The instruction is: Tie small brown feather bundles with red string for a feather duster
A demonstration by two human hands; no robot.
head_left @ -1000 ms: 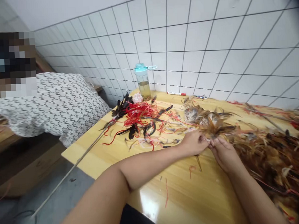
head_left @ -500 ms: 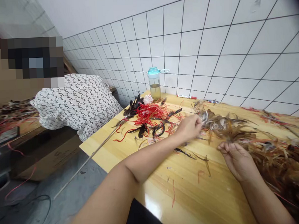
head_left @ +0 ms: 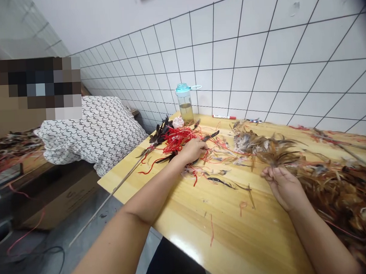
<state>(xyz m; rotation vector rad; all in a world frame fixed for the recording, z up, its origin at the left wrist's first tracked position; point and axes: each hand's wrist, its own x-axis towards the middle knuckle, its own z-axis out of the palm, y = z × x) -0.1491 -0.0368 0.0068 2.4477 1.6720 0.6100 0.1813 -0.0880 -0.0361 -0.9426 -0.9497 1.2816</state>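
Note:
My right hand [head_left: 283, 185] is closed in a pinch on a small bunch of brown feathers [head_left: 275, 157], which fan out above the fingertips. Further left, my left hand [head_left: 193, 150] lies low over loose black feathers, just beside a tangle of red string [head_left: 175, 139]. Its fingers are curled downward and pressed together, with the tips hidden, so what they grip cannot be made out. A dark feather [head_left: 211, 135] pokes out past the knuckles. Between the hands lies a bundle of grey-brown feathers [head_left: 246, 143].
A large heap of brown feathers [head_left: 340, 190] covers the right side of the wooden table [head_left: 229, 236]. A water bottle [head_left: 185, 106] and a red-capped marker [head_left: 223, 117] are near the tiled wall. A feather-tipped stick [head_left: 112, 192] overhangs the left edge. Another person [head_left: 94, 128] sits left.
My left hand has moved left from the grey-brown feathers to the black feathers and red string. My right hand keeps its pinch on the brown feathers. The view has shifted slightly.

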